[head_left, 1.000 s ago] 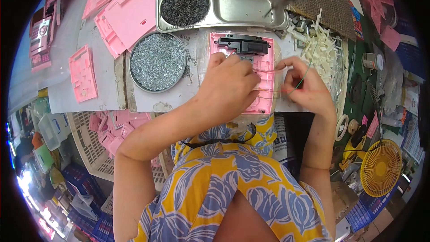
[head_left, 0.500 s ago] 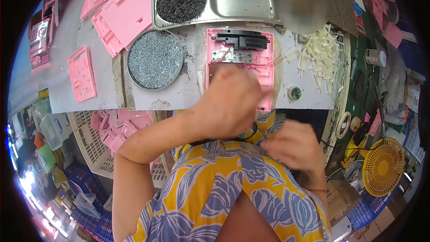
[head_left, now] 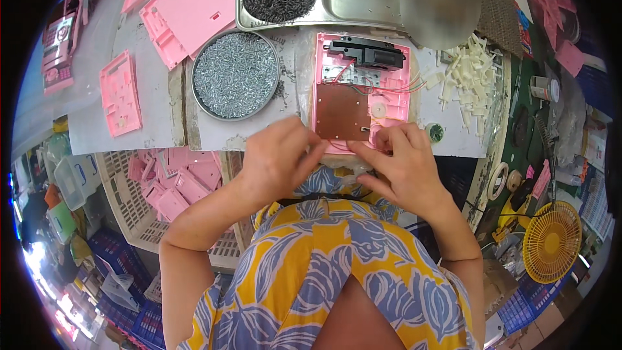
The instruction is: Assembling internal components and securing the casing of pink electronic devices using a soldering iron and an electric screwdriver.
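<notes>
The open, rectangular pink plastic case (head_left: 395,111) lay at the front edge of the white-topped table (head_left: 146,123), its near end beside that edge. Inside it sat a flat brown rectangular board (head_left: 342,111), a perforated silvery metal plate (head_left: 350,76) and, along the far end, a long black plastic block (head_left: 369,54). Thin red and green wires (head_left: 405,89) looped over the case's right rim.

The left hand (head_left: 278,155) was at the case's near left corner, thumb and forefinger drawn close together; whether they pinched anything could not be told. The right hand (head_left: 405,162) was at the near right corner, forefinger stretched along the near end, thumb apart below, other fingers curled; its grip could not be told either.

Left of the case stood a round grey dish (head_left: 236,118) of small silvery metal pieces (head_left: 236,74). Cream plastic pieces (head_left: 468,78) lay heaped toward the table's right edge.
</notes>
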